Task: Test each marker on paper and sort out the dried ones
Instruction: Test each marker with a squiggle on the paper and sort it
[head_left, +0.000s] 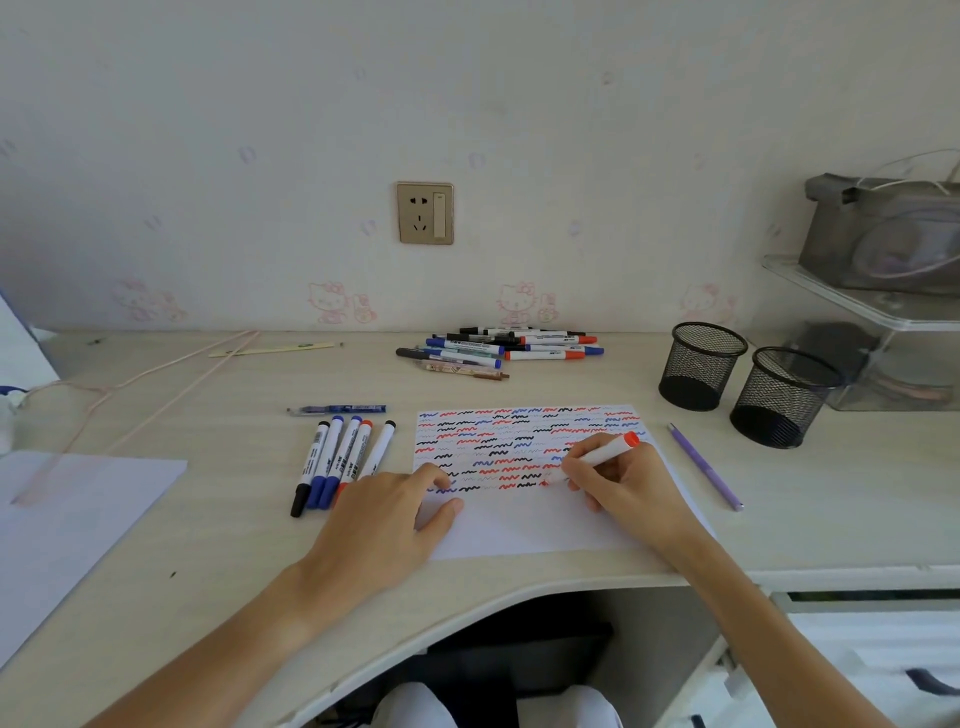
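A white sheet of paper (524, 525) lies on the desk, its upper part filled with rows of red, blue and black squiggles. My right hand (623, 480) grips a red marker (605, 454), its tip down on the paper at the end of the lowest row. My left hand (395, 512) rests flat on the paper's left edge with fingers spread. Several capped markers (340, 460) lie side by side left of the paper, partly under my left hand. A pile of markers (498, 348) sits at the back near the wall.
Two black mesh pen cups (701, 366) (782, 397) stand at the right. A purple pen (704, 465) lies right of the paper. A blue pen (337, 410) lies above the row of markers. Another white sheet (62, 525) lies at the left, with a pink cord (156, 382) across the desk.
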